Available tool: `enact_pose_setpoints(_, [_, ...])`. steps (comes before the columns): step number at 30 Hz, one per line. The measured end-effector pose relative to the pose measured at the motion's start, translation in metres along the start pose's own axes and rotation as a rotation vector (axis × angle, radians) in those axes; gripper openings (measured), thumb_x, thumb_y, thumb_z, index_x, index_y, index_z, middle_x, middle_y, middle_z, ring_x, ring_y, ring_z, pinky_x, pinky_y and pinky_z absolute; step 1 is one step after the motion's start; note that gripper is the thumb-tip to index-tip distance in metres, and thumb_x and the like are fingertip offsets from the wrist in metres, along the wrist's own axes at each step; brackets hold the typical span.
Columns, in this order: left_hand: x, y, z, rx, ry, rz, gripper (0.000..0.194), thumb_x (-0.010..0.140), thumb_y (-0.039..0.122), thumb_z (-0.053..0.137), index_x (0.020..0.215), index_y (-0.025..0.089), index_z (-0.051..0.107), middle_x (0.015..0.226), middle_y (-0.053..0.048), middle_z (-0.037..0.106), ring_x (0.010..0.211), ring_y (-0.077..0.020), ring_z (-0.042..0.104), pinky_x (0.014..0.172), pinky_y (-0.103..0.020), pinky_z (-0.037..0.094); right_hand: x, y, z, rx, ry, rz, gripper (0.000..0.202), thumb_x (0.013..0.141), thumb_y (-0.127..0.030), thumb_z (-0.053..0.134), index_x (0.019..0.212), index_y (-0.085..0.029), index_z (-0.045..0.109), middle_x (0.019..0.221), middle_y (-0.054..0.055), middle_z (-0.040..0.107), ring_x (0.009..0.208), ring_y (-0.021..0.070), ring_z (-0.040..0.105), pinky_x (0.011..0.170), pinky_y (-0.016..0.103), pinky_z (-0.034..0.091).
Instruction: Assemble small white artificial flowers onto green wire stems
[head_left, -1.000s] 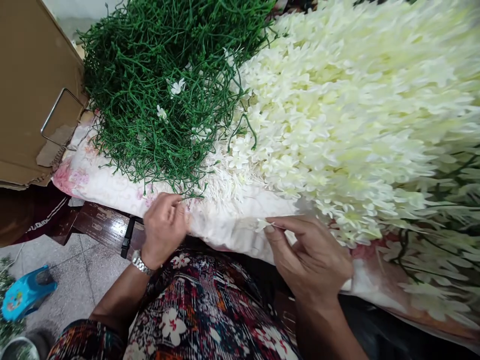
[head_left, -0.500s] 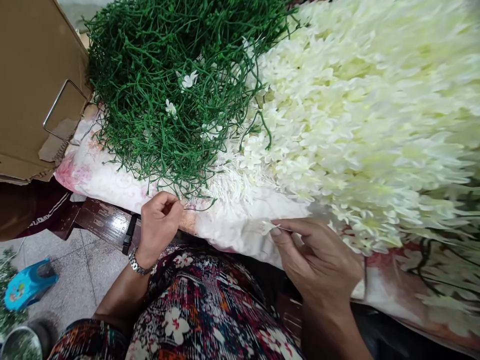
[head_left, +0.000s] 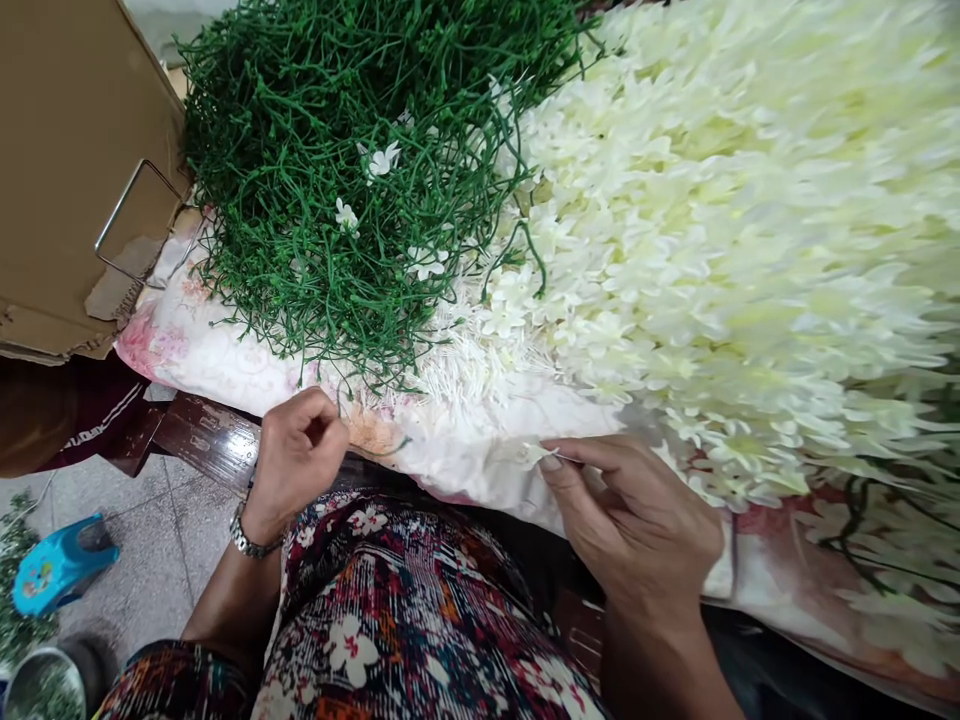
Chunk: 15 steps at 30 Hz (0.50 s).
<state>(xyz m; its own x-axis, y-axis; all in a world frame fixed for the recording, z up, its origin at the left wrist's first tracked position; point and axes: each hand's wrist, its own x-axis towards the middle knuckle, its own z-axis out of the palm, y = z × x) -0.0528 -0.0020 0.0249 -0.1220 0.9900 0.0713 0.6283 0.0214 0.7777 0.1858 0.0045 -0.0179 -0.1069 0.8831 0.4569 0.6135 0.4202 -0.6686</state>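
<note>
My left hand is closed in a pinch on a thin green stem, which trails to the right over the cloth's front edge. Between the thumb and forefinger of my right hand is a small white flower, its petals pointing left. Beyond my left hand lies a tangled heap of green stems with a few white blossoms in it. A large mass of cream-white flowers fills the right side. White thin strands lie between the two heaps.
A cardboard box with a metal wire handle stands at the left. Patterned cloth lies under the heaps. Down on the floor are a blue stool and a metal bowl holding greenery.
My left hand has moved a little left and down, drawing the green stem with it toward the cloth's edge. My right hand has hardly moved and still holds the white flower.
</note>
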Motion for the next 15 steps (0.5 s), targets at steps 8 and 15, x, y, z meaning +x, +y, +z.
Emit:
enact_pose_setpoints(8, [-0.006, 0.019, 0.034, -0.133, -0.277, 0.257, 0.011, 0.073, 0.008, 0.047, 0.064, 0.015, 0.045, 0.063, 0.0, 0.047, 0.061, -0.0095, 0.044, 0.057, -0.024, 0.037, 0.0, 0.0, -0.003, 0.292, -0.001, 0.197, 0.01, 0.071, -0.012, 0.057, 0.077, -0.02, 0.057, 0.068, 0.0, 0.055, 0.059, 0.0097, 0.049, 0.052, 0.023, 0.037])
enact_pose_setpoints(15, [-0.003, 0.03, 0.052, -0.2, -0.38, 0.337, 0.009, 0.074, 0.008, 0.047, 0.068, 0.015, 0.048, 0.066, -0.001, 0.049, 0.063, -0.0102, 0.046, 0.059, -0.024, 0.039, 0.005, -0.009, -0.012, 0.532, -0.058, 0.191, 0.009, 0.073, -0.012, 0.054, 0.077, -0.019, 0.057, 0.067, 0.0, 0.054, 0.063, 0.0109, 0.051, 0.056, 0.025, 0.038])
